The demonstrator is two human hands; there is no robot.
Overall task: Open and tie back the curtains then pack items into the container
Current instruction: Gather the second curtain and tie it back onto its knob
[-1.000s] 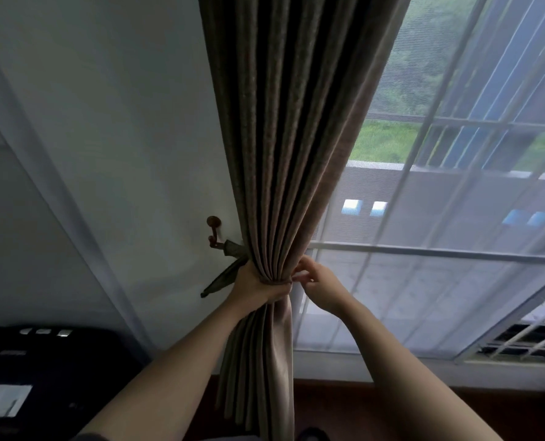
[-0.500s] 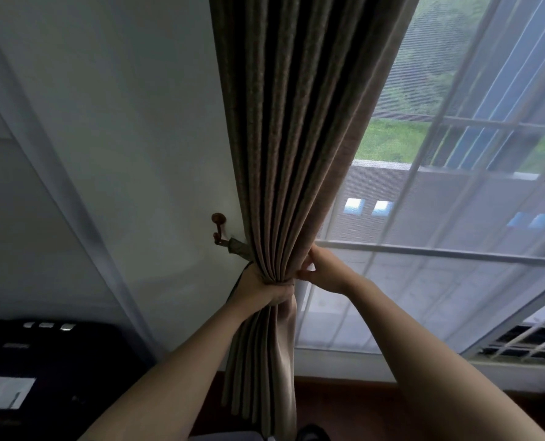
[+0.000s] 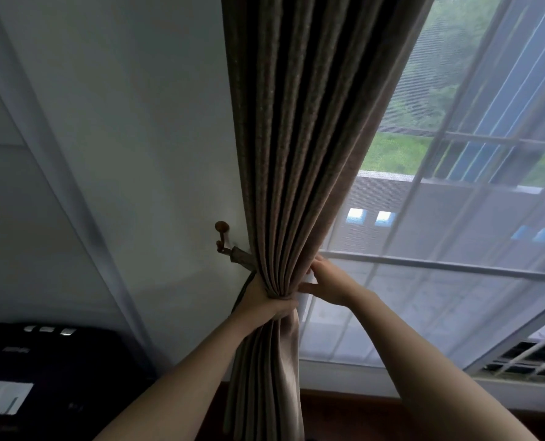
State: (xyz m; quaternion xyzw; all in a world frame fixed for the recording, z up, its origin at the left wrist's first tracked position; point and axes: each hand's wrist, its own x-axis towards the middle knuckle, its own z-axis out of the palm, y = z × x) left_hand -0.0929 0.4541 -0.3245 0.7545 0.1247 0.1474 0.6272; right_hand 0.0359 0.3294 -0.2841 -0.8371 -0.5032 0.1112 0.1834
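A brown pleated curtain (image 3: 300, 154) hangs gathered into a tight bunch beside the window. My left hand (image 3: 266, 302) is wrapped around the bunch at its narrowest point, gripping it. My right hand (image 3: 330, 283) touches the curtain's right edge just above the bunch, fingers curled on the fabric. A fabric tieback strap (image 3: 242, 257) runs from a round-knobbed wall hook (image 3: 222, 235) to the left side of the bunch; its loose end hangs dark behind my left wrist.
A sheer white curtain (image 3: 455, 249) covers the window to the right. A black printer-like machine (image 3: 51, 370) with a white sheet stands at the lower left. The white wall lies behind the hook, and dark wooden floor shows below.
My right hand has shifted up along the curtain's right edge. The tieback's hanging end has been drawn in closer behind my left hand. The view has moved nearer.
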